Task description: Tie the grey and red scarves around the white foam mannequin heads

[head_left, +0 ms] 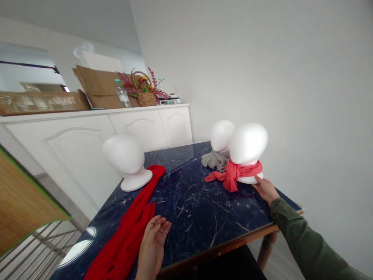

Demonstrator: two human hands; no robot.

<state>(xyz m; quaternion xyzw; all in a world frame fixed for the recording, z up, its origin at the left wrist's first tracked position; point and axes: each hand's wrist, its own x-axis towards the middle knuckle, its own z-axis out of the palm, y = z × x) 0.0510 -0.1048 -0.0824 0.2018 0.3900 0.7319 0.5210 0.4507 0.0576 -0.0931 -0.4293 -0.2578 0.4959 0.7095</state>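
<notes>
On the right of the table, my right hand (pixel 265 189) grips the base edge of a white mannequin head (pixel 248 143). A coral-pink scarf (pixel 232 175) is knotted around that head's neck, one end spreading left. Just behind it is a second white mannequin head (pixel 222 135) with a grey scarf (pixel 215 160) about its neck. My left hand (pixel 155 241) is palm up with loosely curled fingers, holding nothing, above the table's front edge and beside a long red scarf (pixel 128 229). That scarf runs past the base of a third, bare mannequin head (pixel 125 157) at the left.
All three heads share a dark blue marble-patterned table (pixel 189 206). Behind it stands a white cabinet (pixel 140 124) bearing cardboard boxes (pixel 101 87), a plastic bottle (pixel 123 95) and a flower basket (pixel 147 98). A metal rack (pixel 43 249) is at the lower left; a wall borders the right.
</notes>
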